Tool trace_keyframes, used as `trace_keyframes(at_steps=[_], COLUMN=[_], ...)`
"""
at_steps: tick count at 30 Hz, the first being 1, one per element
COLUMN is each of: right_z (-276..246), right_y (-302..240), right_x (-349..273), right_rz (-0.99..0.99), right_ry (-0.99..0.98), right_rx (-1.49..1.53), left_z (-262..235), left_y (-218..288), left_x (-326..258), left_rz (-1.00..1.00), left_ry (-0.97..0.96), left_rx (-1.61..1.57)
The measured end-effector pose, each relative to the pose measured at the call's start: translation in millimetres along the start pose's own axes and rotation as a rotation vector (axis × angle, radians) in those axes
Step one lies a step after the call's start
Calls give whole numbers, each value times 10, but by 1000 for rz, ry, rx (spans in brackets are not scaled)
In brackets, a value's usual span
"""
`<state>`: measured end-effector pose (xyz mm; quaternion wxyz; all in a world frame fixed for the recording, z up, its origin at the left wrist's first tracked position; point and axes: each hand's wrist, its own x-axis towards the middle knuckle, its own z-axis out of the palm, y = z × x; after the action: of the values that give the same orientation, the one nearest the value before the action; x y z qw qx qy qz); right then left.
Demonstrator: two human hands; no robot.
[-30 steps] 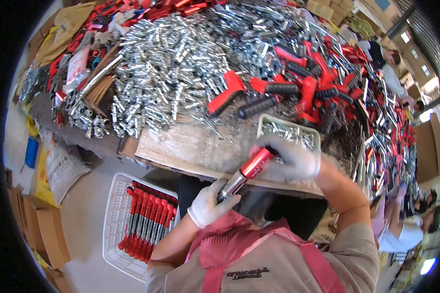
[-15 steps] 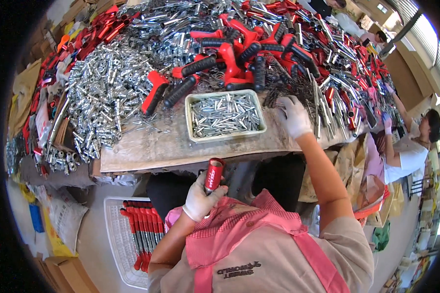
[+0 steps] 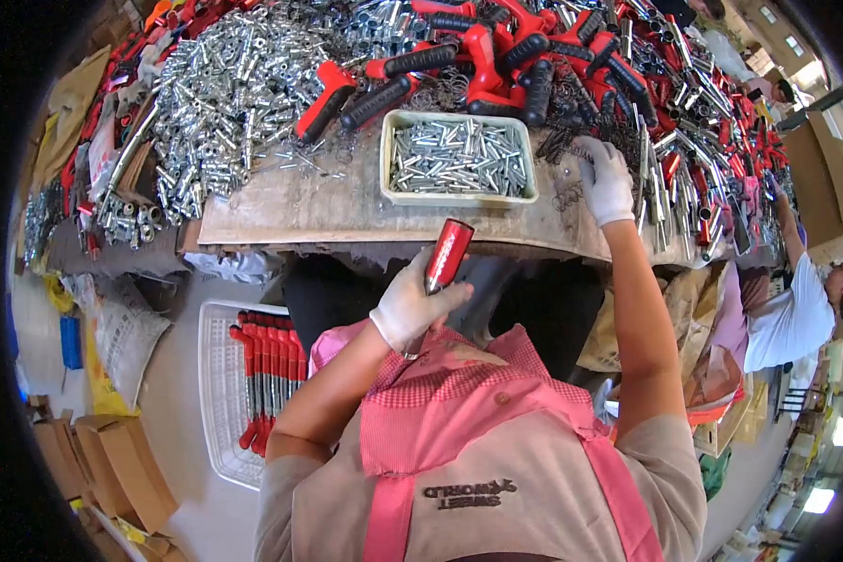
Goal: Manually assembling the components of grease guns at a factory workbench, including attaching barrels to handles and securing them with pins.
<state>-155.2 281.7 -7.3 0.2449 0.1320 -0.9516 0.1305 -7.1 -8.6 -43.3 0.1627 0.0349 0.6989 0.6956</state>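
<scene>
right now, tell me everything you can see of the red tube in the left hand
The red tube is a glossy, metallic-looking cylinder with pale printing along its side and a darker edge at its upper end. It tilts, top leaning right, by the near edge of the table. The white-gloved left hand grips its lower part, hiding that end.

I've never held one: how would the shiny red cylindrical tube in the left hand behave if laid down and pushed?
The shiny red cylindrical tube would likely roll, being round. Its glossy surface may slip; its straight sides suggest it's stiff.
</scene>
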Motion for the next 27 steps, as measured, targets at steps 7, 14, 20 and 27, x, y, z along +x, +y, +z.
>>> trace_keyframes(at_steps=[7, 14, 20, 27], right_z=[-594, -475, -320, -75], right_y=[-735, -1113, -1180, -1526], right_x=[-177, -429, -431, -625], right_rz=[-268, -535, -322, 244], right_ry=[-370, -529, -512, -652], right_rx=[723, 593, 758, 1556], left_z=[-27, -59, -144, -65], left_y=[-43, 203, 52, 132], left_x=[-23, -23, 30, 32], left_rz=[-45, 88, 106, 165], left_ry=[-34, -96, -138, 99], left_rx=[184, 525, 514, 386])
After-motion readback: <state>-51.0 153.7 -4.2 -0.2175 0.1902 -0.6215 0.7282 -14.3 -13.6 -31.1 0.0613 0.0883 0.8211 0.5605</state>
